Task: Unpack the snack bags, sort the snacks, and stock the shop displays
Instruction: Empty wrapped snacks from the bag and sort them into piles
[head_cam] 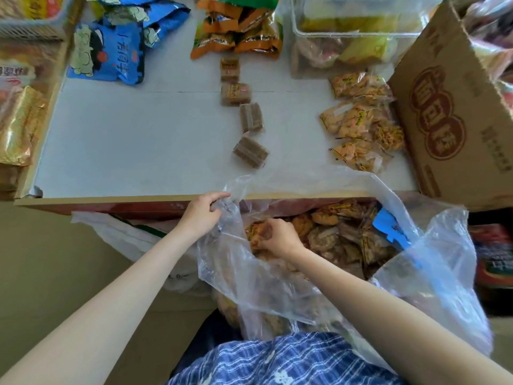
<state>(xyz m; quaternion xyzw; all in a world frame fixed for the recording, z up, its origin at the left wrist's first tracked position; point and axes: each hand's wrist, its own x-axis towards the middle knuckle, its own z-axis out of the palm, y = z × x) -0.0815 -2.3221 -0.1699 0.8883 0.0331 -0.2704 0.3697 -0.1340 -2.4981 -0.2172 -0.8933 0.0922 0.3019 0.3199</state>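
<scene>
Evidently sorting is only partly done: brown bars [251, 119] line the bench [133, 140] centre, yellow packets [361, 120] lie right; the plastic bag [277, 279] at lower centre remains full; left hand [201, 215] grips its rim, right hand [279, 237] pinches a snack [256, 230] inside; a cardboard box [455, 107] stands at upper right, blue packs [111, 54] at upper left.

Right fingertips: buried among wrapped snacks inside the clear plastic bag [277, 287], so the grip cannot be judged.
Brown cardboard box [455, 107]: cut off at the right edge.
Clear plastic tub [352, 34]: top cropped, contents blurred.
Blue snack packets [111, 51]: upper ones cropped.
</scene>
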